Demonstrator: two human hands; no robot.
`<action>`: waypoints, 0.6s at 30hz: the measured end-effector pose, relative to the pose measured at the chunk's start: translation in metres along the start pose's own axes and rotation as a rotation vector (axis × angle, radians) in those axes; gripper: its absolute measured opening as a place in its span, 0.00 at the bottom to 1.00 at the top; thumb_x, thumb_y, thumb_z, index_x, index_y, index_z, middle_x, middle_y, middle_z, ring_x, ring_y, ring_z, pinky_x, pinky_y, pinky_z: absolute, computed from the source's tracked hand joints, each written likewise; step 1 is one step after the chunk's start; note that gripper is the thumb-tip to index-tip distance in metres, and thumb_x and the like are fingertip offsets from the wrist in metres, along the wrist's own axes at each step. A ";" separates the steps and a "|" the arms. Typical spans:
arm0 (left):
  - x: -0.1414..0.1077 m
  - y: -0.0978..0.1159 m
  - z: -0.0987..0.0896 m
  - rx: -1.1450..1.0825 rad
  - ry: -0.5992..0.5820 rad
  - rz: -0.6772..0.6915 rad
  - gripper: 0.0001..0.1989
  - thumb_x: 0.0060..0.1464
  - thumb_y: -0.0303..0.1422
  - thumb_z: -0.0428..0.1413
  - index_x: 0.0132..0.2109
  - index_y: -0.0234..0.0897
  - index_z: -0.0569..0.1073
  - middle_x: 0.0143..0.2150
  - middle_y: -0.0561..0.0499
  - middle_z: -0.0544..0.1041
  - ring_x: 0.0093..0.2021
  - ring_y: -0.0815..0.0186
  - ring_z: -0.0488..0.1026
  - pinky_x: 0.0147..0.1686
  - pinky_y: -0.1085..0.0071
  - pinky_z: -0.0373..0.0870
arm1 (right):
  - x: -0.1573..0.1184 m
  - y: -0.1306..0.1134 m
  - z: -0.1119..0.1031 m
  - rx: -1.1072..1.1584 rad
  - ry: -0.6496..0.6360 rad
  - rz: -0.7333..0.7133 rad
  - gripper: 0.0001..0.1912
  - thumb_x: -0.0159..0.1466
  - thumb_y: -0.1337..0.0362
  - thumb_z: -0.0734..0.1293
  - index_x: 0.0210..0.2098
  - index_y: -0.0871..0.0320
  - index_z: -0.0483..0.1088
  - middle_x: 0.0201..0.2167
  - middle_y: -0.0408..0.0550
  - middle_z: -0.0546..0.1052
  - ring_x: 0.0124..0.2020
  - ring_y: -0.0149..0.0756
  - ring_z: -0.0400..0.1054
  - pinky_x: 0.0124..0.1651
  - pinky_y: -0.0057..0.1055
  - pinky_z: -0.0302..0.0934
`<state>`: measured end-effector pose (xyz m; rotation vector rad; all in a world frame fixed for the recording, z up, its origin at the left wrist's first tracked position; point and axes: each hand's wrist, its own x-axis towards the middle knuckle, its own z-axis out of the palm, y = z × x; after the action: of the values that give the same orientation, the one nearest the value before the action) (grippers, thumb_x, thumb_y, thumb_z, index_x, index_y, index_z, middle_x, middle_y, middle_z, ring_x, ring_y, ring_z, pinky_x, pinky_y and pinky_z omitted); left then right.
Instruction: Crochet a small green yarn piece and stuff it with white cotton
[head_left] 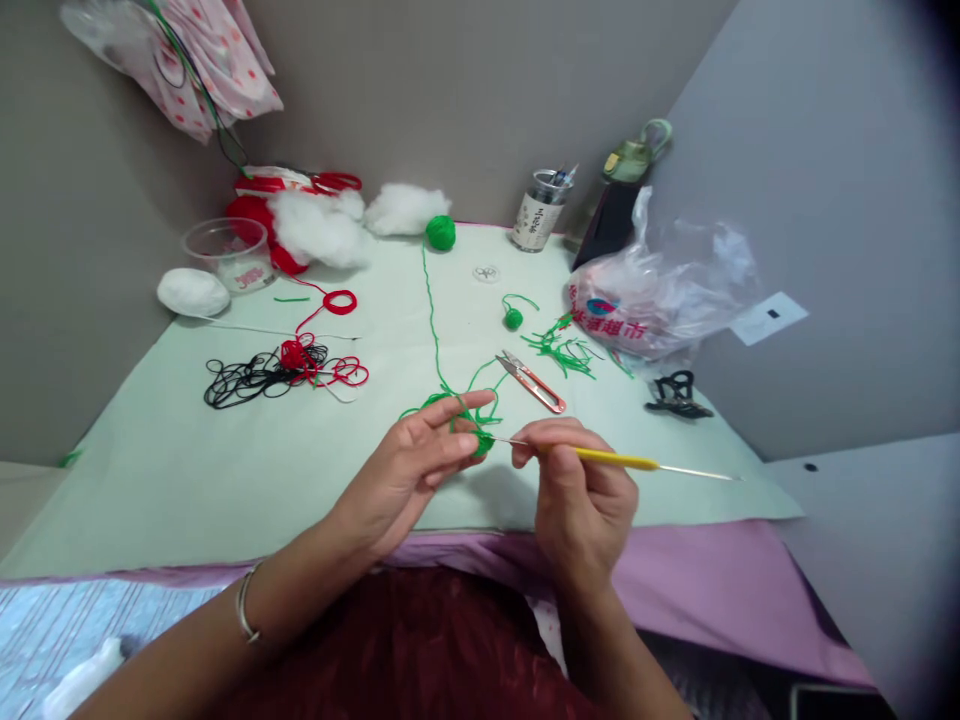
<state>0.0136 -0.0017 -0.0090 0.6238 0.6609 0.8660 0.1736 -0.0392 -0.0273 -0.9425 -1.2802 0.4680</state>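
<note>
Between its thumb and fingers my left hand (420, 460) pinches a small green crocheted piece (482, 443), with green yarn running over the fingers. My right hand (581, 490) grips the yellow handle of a double-ended crochet hook (615, 458). The hook's left tip meets the green piece; its other metal end points right. A strand leads up from my left hand to a green yarn ball (440, 233) at the back. Orange thread snips (534, 382) lie just beyond my hands, near loose green strands (562, 348) and a small green ball (513, 318).
On the left are tangled black yarn (244, 382), red yarn (341, 302), a white yarn ball (193, 292) and a clear tub (225, 250). White stuffing (319, 230) lies behind. A pen cup (538, 215), plastic bag (645, 300) and black clip (679, 395) stand or lie rightward.
</note>
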 end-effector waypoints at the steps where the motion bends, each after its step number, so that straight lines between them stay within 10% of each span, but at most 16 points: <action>1: -0.001 0.000 0.001 0.035 0.006 0.018 0.22 0.51 0.33 0.72 0.54 0.40 0.84 0.31 0.55 0.73 0.28 0.74 0.62 0.40 0.74 0.68 | 0.001 -0.001 0.001 0.019 -0.022 0.025 0.12 0.73 0.69 0.64 0.43 0.51 0.80 0.35 0.44 0.81 0.33 0.34 0.74 0.37 0.33 0.71; 6: -0.002 -0.007 0.007 0.114 0.066 0.123 0.22 0.49 0.34 0.74 0.53 0.42 0.84 0.37 0.52 0.79 0.41 0.68 0.73 0.46 0.74 0.67 | -0.005 0.001 0.004 -0.188 -0.090 -0.069 0.14 0.71 0.73 0.66 0.48 0.50 0.80 0.39 0.45 0.83 0.39 0.35 0.78 0.41 0.33 0.74; 11: 0.001 -0.009 0.005 -0.042 0.038 -0.011 0.22 0.49 0.33 0.73 0.52 0.37 0.85 0.28 0.58 0.72 0.24 0.78 0.58 0.44 0.73 0.70 | -0.012 0.005 0.000 -0.420 -0.116 -0.306 0.18 0.69 0.74 0.69 0.54 0.49 0.79 0.45 0.50 0.83 0.44 0.39 0.79 0.44 0.36 0.75; 14: 0.003 -0.005 0.002 -0.126 -0.002 -0.069 0.17 0.51 0.33 0.72 0.49 0.35 0.86 0.22 0.62 0.63 0.22 0.79 0.50 0.50 0.70 0.71 | -0.006 0.001 -0.001 -0.220 -0.012 -0.111 0.13 0.71 0.72 0.66 0.47 0.51 0.80 0.36 0.46 0.82 0.36 0.36 0.77 0.39 0.34 0.73; 18: 0.001 -0.004 0.003 0.004 0.045 0.031 0.16 0.51 0.32 0.71 0.49 0.41 0.86 0.34 0.54 0.78 0.32 0.74 0.68 0.47 0.73 0.68 | 0.001 -0.003 0.003 -0.011 -0.009 0.085 0.10 0.72 0.67 0.67 0.41 0.52 0.81 0.33 0.45 0.81 0.32 0.34 0.74 0.36 0.33 0.70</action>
<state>0.0180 -0.0039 -0.0105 0.6207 0.6953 0.9102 0.1706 -0.0392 -0.0246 -1.0079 -1.2559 0.5323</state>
